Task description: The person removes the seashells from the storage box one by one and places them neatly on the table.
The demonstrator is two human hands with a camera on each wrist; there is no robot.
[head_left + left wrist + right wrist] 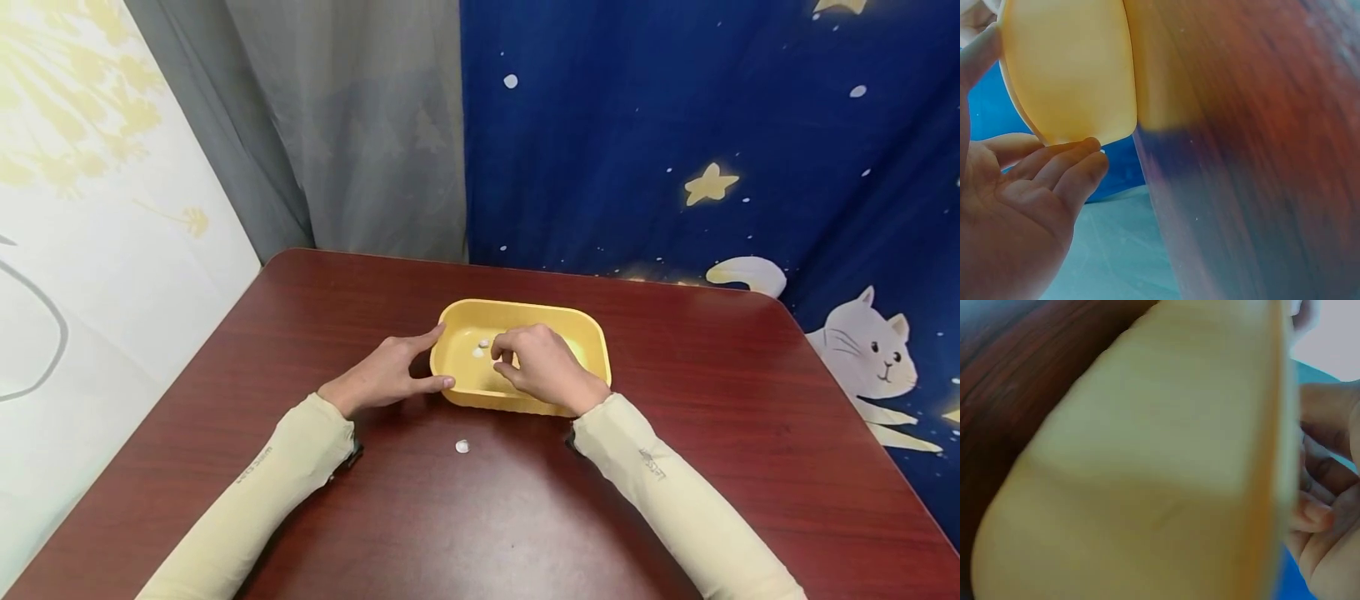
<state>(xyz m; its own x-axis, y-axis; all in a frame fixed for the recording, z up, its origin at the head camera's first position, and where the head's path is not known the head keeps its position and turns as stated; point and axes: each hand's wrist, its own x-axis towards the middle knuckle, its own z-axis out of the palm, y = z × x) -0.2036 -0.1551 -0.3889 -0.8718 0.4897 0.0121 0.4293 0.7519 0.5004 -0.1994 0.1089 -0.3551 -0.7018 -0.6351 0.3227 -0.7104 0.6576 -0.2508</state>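
A yellow plastic tub (517,403) sits on the table. My left hand (382,375) holds its left end, thumb at the near rim and the other fingers spread toward the far corner. In the left wrist view those fingers (1082,165) press the tub's outer wall. Over the tub's inside hangs my right hand (543,367), fingers curled downward; I cannot tell whether its fingertips pinch anything. Two small whitish pieces, one upper (483,342) and one lower (477,353), lie on the tub's floor beside those fingertips. The near wall hides part of the right hand in the right wrist view.
A small round whitish piece (462,447) lies on the dark red wooden table (405,533) in front of the tub, between the forearms. Behind the table hang a grey curtain (375,125) and a blue one with stars (600,125). A white patterned cloth (90,292) hangs at left.
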